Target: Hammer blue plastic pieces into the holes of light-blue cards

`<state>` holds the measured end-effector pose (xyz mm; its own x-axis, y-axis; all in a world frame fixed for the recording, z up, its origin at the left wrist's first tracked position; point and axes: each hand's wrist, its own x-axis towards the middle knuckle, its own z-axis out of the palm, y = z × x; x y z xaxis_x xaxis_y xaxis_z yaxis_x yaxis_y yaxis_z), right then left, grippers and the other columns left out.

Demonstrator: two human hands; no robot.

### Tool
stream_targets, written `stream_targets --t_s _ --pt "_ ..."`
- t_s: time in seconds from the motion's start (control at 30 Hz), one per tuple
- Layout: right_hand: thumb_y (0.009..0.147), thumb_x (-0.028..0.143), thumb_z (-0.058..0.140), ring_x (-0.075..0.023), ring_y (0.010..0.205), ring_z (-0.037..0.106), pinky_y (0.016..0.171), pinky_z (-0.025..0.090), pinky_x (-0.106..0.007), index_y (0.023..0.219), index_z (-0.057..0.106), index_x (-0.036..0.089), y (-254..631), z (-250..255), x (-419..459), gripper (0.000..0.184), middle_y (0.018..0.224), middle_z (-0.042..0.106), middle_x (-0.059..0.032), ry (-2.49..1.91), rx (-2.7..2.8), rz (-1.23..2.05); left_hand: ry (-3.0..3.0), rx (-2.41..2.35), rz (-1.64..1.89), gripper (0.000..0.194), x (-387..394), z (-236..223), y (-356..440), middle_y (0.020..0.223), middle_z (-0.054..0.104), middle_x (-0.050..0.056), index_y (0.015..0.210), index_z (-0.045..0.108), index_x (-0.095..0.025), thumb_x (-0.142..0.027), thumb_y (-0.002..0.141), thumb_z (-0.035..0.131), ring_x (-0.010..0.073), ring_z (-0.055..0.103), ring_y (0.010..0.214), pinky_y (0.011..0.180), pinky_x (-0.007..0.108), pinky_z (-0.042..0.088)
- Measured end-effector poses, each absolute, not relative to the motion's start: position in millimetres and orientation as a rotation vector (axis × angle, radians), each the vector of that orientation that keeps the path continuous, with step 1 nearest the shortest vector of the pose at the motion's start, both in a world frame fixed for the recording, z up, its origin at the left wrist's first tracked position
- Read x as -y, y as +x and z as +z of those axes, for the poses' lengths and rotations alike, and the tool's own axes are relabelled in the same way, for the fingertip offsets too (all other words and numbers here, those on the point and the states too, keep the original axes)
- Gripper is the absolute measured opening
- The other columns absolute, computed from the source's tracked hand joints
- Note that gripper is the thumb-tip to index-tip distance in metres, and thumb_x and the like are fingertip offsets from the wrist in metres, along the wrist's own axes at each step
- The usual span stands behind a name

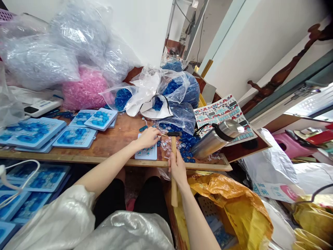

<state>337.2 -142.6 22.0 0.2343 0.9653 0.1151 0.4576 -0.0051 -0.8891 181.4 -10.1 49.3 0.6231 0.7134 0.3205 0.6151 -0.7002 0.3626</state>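
My right hand (177,166) is wrapped round the wooden handle of a hammer (174,189), whose dark head lies over the small parts near the table's front. My left hand (148,138) hovers over a small light blue tray (147,155) with rows of little pieces in it. Its fingertips are pinched together close to the hammer head; what they hold, if anything, is too small to make out. Clear round pieces (165,146) and dark blue plastic pieces (186,147) lie loose around the hammer head.
Light blue trays of blue pieces (75,137) are stacked at the left. Behind are open bags of blue parts (179,86) and a pink bag (84,88). A steel flask (214,140) leans beside a sticker sheet (226,116). A yellow sack (234,205) stands below, right.
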Motion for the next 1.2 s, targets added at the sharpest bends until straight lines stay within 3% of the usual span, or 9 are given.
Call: stream_targets --t_s 0.13,0.23,0.43,0.7,0.97,1.2 --pt "0.090 0.045 0.030 -0.0079 0.042 0.039 0.044 0.033 -0.018 0.102 0.045 0.019 339.6 17.1 141.7 0.032 0.054 0.040 0.0057 -1.525 1.348 0.835 2.857 -1.183 0.333 0.021 9.3 52.3 209.4 0.096 0.060 0.012 0.086 0.063 -0.013 -0.009 0.077 0.044 0.0271 0.052 0.098 0.085 0.043 0.041" --pt "0.089 0.046 0.031 -0.0074 0.040 0.037 0.041 0.031 -0.018 0.102 0.044 0.020 339.9 16.3 141.7 0.032 0.055 0.040 0.0060 -1.489 1.305 0.869 2.816 -1.174 0.345 0.025 3.2 50.9 214.5 0.094 0.059 0.013 0.088 0.062 -0.011 -0.006 0.078 0.040 0.0235 0.056 0.092 0.080 0.037 0.043" --pt "0.089 0.046 0.032 -0.0068 0.037 0.035 0.037 0.030 -0.018 0.104 0.043 0.019 339.2 18.4 144.6 0.032 0.055 0.039 0.0065 -1.448 1.267 0.908 2.325 -1.185 0.863 0.020 -2.3 57.9 172.0 0.092 0.063 0.005 0.092 0.063 -0.016 -0.021 0.081 0.048 0.0152 0.058 0.086 0.083 0.028 0.044" --pt "0.090 0.045 0.032 -0.0067 0.039 0.037 0.041 0.033 -0.018 0.095 0.042 0.019 340.6 14.2 144.9 0.028 0.055 0.039 0.0065 -1.453 1.311 0.855 1.854 -1.116 0.877 0.032 39.1 49.7 105.4 0.099 0.064 0.005 0.096 0.061 -0.014 -0.037 0.073 0.059 0.0154 0.059 0.088 0.082 0.028 0.046" --pt "0.090 0.046 0.032 -0.0073 0.039 0.036 0.041 0.033 -0.019 0.102 0.044 0.019 338.1 12.4 144.6 0.031 0.055 0.039 0.0062 -1.467 1.313 0.856 2.042 -1.121 0.923 0.021 60.0 48.3 120.5 0.097 0.064 0.003 0.093 0.061 -0.016 -0.029 0.077 0.056 0.0134 0.059 0.085 0.078 0.025 0.047" --pt "0.089 0.047 0.033 -0.0078 0.039 0.036 0.040 0.033 -0.020 0.100 0.043 0.020 337.5 12.1 145.3 0.031 0.056 0.039 0.0057 -1.478 1.286 0.863 2.587 -1.074 0.909 0.012 37.4 29.1 154.8 0.093 0.061 0.005 0.090 0.059 -0.016 -0.023 0.082 0.053 0.0171 0.051 0.093 0.087 0.033 0.041"
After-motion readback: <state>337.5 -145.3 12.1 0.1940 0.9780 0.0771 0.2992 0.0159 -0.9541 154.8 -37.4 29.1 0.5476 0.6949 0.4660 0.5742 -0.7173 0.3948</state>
